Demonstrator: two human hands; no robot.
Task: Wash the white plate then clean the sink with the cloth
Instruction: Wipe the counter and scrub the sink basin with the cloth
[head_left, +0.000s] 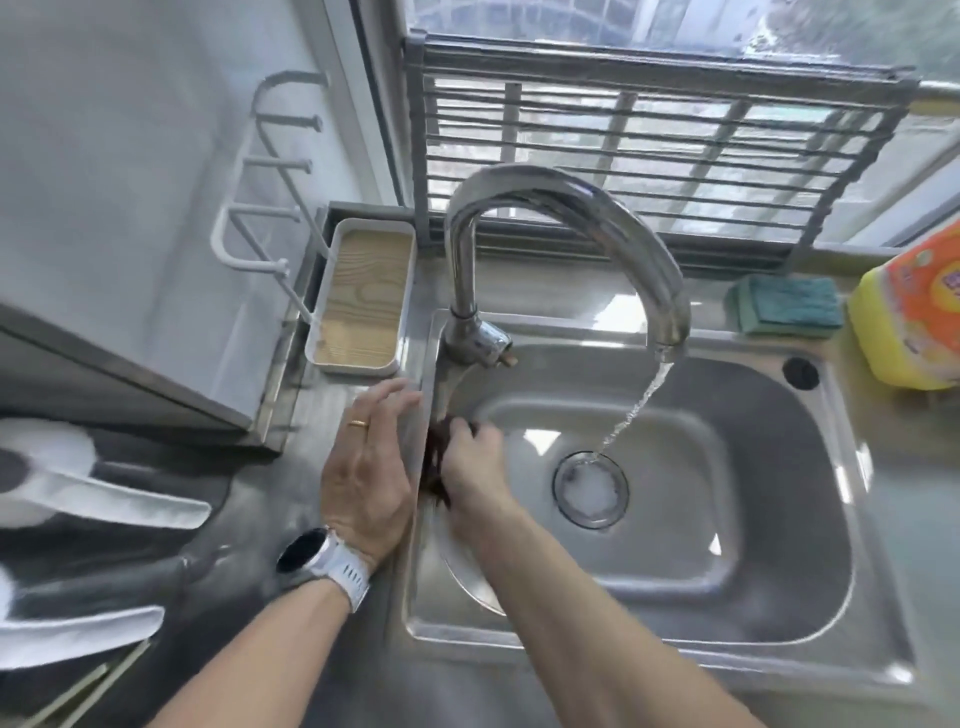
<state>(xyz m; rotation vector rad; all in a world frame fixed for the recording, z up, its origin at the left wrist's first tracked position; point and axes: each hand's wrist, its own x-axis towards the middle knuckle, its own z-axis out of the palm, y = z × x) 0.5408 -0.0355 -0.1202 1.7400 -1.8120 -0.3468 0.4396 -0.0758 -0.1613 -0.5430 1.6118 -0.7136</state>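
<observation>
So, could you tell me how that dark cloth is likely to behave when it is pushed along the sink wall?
The dark cloth looks bunched under the right hand, so it is probably floppy. With the tap running into the sink, it is likely wet, rather heavy, and should slide easily on steel.

The sink (810, 519) lies open across its middle and right, with only the drain (590, 489) at the bottom. The curved tap (571, 218) arches over its back and a stream of water (636, 410) falls through the middle. Both hands crowd the left wall: the left hand (363, 467) flat on the rim, the right hand (475, 467) pressing a dark cloth (434, 457) just inside. At the back right, a sponge (784, 306) and a yellow bottle (914, 317) fill the desk (332, 675).
</observation>
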